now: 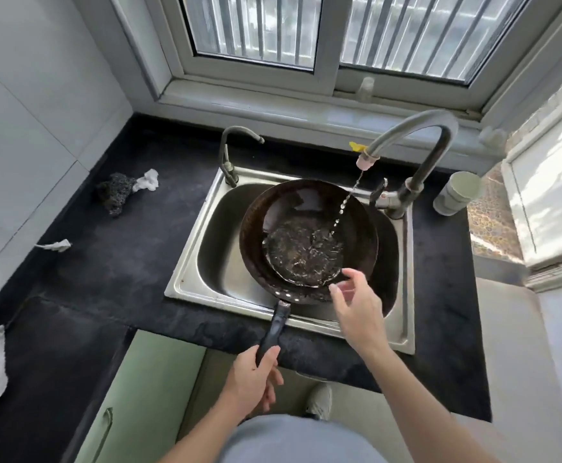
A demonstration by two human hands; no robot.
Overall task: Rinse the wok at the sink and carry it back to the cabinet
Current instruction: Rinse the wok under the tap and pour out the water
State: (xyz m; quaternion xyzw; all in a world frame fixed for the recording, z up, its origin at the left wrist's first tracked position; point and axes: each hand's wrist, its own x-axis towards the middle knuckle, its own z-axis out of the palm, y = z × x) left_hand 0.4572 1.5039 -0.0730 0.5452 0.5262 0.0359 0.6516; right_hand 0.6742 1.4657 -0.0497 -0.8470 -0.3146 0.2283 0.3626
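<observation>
left grip point(251, 379) holds the wok point(272, 212) over the sink point(186, 262) under the tap point(413, 123).

Barred window point(252, 25) above black countertop point(122, 262)

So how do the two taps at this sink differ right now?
The right tap is taller and thicker than the left tap. The right tap runs a thin stream into the wok; the left tap shows no water. The right tap ends in a pinkish nozzle, the left tap in a bare spout. Both are curved grey metal and stand at the back rim of the sink.
</observation>
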